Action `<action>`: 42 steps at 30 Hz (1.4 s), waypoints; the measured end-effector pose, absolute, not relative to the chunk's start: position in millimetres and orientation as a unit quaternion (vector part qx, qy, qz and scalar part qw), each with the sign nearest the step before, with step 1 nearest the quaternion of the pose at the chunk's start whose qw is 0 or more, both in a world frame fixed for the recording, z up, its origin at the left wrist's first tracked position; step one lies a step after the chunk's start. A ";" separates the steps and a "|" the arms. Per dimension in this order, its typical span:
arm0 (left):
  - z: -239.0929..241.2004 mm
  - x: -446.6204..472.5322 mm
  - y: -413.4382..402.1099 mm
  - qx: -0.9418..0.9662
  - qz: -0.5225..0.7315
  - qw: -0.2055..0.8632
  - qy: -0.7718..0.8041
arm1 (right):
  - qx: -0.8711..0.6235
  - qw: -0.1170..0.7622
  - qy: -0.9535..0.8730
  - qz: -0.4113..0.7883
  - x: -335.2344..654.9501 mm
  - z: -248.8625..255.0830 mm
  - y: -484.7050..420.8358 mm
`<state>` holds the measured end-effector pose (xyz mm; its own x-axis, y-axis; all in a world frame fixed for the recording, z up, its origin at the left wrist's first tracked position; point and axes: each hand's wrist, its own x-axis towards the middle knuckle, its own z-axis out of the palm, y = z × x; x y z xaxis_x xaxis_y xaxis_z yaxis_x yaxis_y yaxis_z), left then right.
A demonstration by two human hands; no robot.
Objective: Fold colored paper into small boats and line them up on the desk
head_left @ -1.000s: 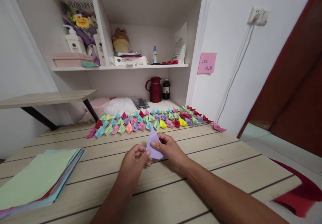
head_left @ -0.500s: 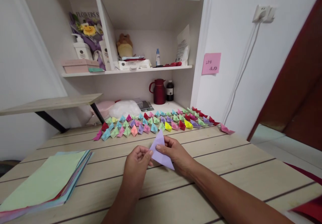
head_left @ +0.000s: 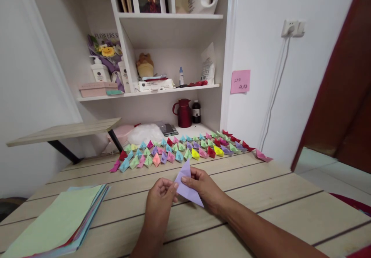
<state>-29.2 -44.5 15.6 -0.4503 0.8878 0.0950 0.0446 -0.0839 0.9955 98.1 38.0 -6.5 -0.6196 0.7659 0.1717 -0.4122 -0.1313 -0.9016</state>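
Observation:
A folded sheet of purple paper [head_left: 189, 193], creased into a roughly triangular shape, is held up above the table. My right hand [head_left: 204, 186] grips its right side, the thumb flat across the front and the fingers behind. At the paper's left edge, my left hand [head_left: 160, 198] pinches with thumb and fingertips. Just beyond the hands stand rows of small folded paper boats [head_left: 179, 156] in many colours. One pink paper boat [head_left: 263, 156] sits apart at the right end.
A stack of coloured paper [head_left: 55, 219] lies at the left on the slatted table [head_left: 121, 207]. Behind it stands a small raised shelf [head_left: 66, 130]. A dark red jug [head_left: 184, 113] and a dark bottle [head_left: 196, 112] stand in the white shelf unit [head_left: 171, 17].
The camera has tipped upward, so the whole scene sits lower and more of the top shelf shows. Both hands keep nearly the same hold on the purple paper.

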 end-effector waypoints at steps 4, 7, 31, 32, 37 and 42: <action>13.7 -32.7 -42.4 0.394 0.616 0.359 0.581 | -0.163 0.400 -0.522 0.735 97.0 -7.4 38.6; 9.2 -35.9 -40.8 0.389 0.606 0.385 0.577 | -0.169 0.401 -0.521 0.735 96.4 -6.0 38.7; -3.5 -48.9 -37.4 0.211 0.711 0.451 0.496 | -0.189 0.404 -0.495 0.746 93.4 -2.8 37.7; -1.5 -48.5 -38.9 0.205 0.714 0.453 0.492 | -0.188 0.405 -0.493 0.747 93.4 -3.5 38.2; 6.1 -46.7 -45.0 0.159 0.733 0.453 0.482 | -0.191 0.404 -0.489 0.749 93.9 -5.4 39.0; 10.0 -49.0 -48.2 0.100 0.753 0.453 0.467 | -0.204 0.405 -0.486 0.747 95.2 -4.9 38.7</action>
